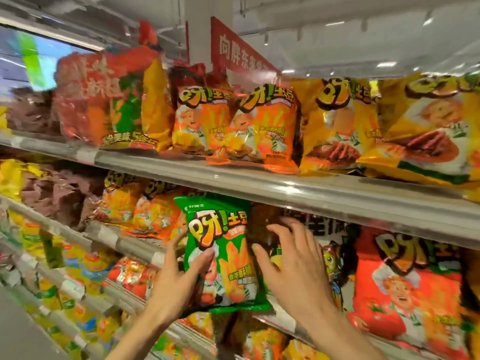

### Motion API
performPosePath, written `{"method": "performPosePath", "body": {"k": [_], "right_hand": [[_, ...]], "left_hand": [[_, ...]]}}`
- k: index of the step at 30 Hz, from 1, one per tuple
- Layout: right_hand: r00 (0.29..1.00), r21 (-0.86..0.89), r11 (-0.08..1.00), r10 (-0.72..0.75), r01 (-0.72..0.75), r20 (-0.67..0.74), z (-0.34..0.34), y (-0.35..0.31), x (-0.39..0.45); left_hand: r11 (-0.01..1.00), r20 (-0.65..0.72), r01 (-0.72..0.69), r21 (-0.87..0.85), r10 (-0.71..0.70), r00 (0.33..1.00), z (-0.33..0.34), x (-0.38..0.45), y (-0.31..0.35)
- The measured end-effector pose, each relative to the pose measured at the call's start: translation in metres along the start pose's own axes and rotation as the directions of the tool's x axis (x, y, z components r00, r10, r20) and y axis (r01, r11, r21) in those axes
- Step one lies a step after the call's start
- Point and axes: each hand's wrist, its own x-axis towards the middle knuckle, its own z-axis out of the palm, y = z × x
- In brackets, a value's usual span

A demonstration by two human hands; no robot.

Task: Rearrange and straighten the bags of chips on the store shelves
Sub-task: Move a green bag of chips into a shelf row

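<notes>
Upper shelf [259,181] carries orange chip bags [262,131] and yellow chip bags [337,123]. Green chip bag [223,253] upright at the lower shelf front, between both hands. Left hand [179,276] grips its left edge, thumb across the front; right hand [291,261] just right of it, fingers spread, holding nothing.

The green chip bag [223,255] stands upright at the front of the middle shelf, and the upper shelf's front rail [285,185] runs close above its top edge, leaving little room over it. To the bag's left, the left hand [179,279] and an orange bag [153,214] block the way; to its right, a dark gap is partly filled by the right hand [293,266], with a big red bag [405,287] beyond. Below the green bag, packed bags on the lower shelf [259,339] close things off, so open passage lies only toward the aisle in front.
</notes>
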Motion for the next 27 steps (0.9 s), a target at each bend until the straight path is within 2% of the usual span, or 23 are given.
{"method": "performPosePath", "body": {"k": [2,4,8,11,20,27], "right_hand": [[0.992,-0.211,0.971,0.093,-0.109,-0.082,0.002,0.006,-0.001],[0.982,-0.341,0.921,0.17,-0.188,-0.081,0.006,0.01,-0.004],[0.947,-0.466,0.829,0.31,-0.31,-0.078,0.016,0.005,-0.007],[0.906,-0.462,0.793,0.418,-0.396,-0.058,0.024,0.002,-0.007],[0.899,-0.393,0.82,0.436,-0.417,-0.044,0.028,-0.003,0.007],[0.964,-0.406,0.884,0.265,-0.232,0.027,0.033,-0.028,0.03]], "left_hand": [[0.999,0.02,-0.033,0.01,0.032,0.999,-0.002,0.012,-0.007],[1.0,0.022,-0.03,0.008,0.03,0.999,-0.003,0.021,-0.013],[1.0,0.083,0.015,-0.011,-0.014,0.996,-0.01,0.03,-0.016],[1.0,0.124,0.005,-0.017,-0.003,0.992,-0.018,0.033,-0.016],[1.0,0.12,-0.001,0.025,-0.002,0.993,-0.069,0.038,-0.026],[0.997,0.076,-0.009,0.071,0.004,0.997,-0.097,0.042,-0.032]]}}
